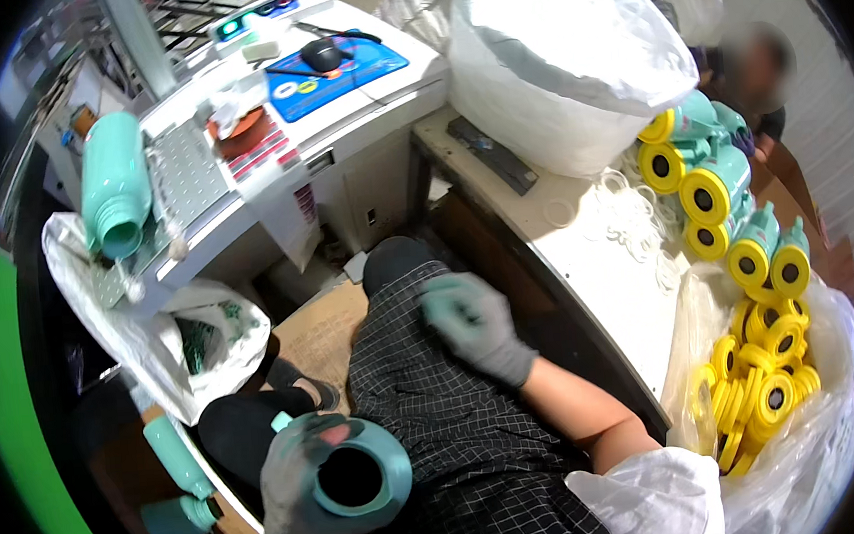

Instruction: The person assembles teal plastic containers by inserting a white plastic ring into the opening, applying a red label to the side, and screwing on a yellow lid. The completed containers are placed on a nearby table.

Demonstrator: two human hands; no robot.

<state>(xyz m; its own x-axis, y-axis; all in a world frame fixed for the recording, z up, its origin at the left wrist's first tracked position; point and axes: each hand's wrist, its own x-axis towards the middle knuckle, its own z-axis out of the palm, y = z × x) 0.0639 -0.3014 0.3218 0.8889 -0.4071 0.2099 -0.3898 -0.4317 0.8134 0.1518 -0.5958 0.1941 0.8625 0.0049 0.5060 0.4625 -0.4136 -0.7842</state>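
In my gloved left hand [299, 488] is a teal bottle [391, 476], held tilted over my lap so that its open, dark mouth shows. The fingers wrap round its left side, and a small teal tab sticks up at its far edge. Above my dark checked apron [405, 369] hovers my right hand [472, 326], in a grey glove with a greenish palm. Motion smears its fingers, so whether they hold anything cannot be made out. It is apart from the bottle.
Yellow rings [748, 392] fill a clear bag at right, below teal bottles with yellow bases [707, 195]. White rings [629, 216] lie on the bench beside a large white sack [576, 125]. Another teal bottle [116, 181] lies on the machine at left. A person [755, 70] is behind the bottles.
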